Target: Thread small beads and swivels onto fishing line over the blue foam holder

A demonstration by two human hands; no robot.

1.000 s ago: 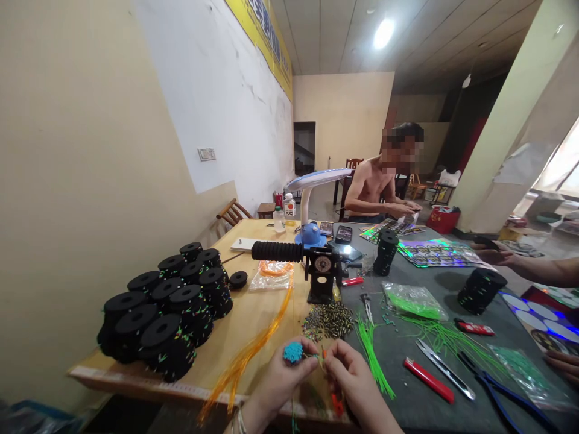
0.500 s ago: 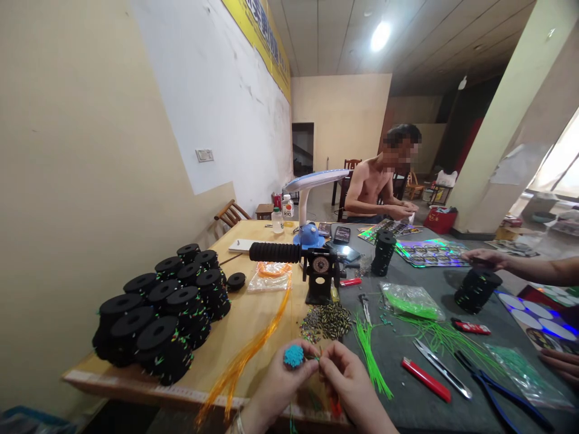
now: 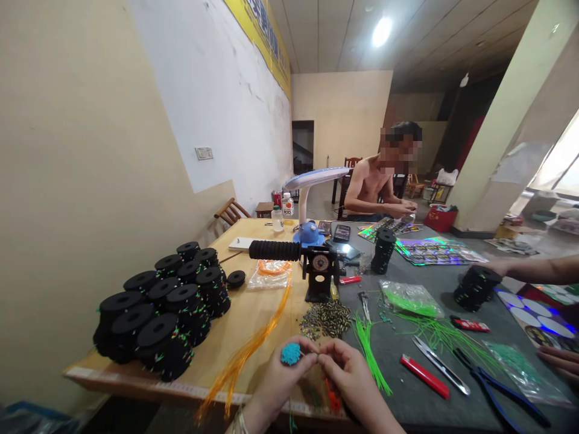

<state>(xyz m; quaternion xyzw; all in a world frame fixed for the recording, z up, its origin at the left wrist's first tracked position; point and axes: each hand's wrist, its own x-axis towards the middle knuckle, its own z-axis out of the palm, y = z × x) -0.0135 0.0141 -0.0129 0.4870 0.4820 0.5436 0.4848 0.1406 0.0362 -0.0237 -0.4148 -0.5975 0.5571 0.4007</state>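
Note:
My left hand [image 3: 283, 369] is closed in a pinch, thumb against forefinger, at the near table edge. A round bunch of small turquoise pieces [image 3: 290, 354] sticks up from the grip of that hand, and thin green strands hang below it. Fingertip to fingertip with it, my right hand [image 3: 341, 369] is pinching too; what lies between the tips is too small to name. Something orange-red [image 3: 333, 398] shows under the right hand. Just beyond both hands lies a heap of small dark and brassy pieces [image 3: 330, 319]. Bright green strands [image 3: 371, 355] lie right of my right hand.
Black foam spools [image 3: 158, 337] stand clustered at left, near orange strands [image 3: 257, 343]. A black-handled winding device [image 3: 319, 271] and a desk lamp [image 3: 310, 232] stand ahead. On the right lie a red lighter [image 3: 425, 377], scissors-like snips [image 3: 441, 364] and pliers [image 3: 497, 386]. Two co-workers sit nearby.
My fingertips have drawn closer together, and the turquoise bunch has shifted slightly left and up. The co-worker's hand at right has moved back behind the black spool.

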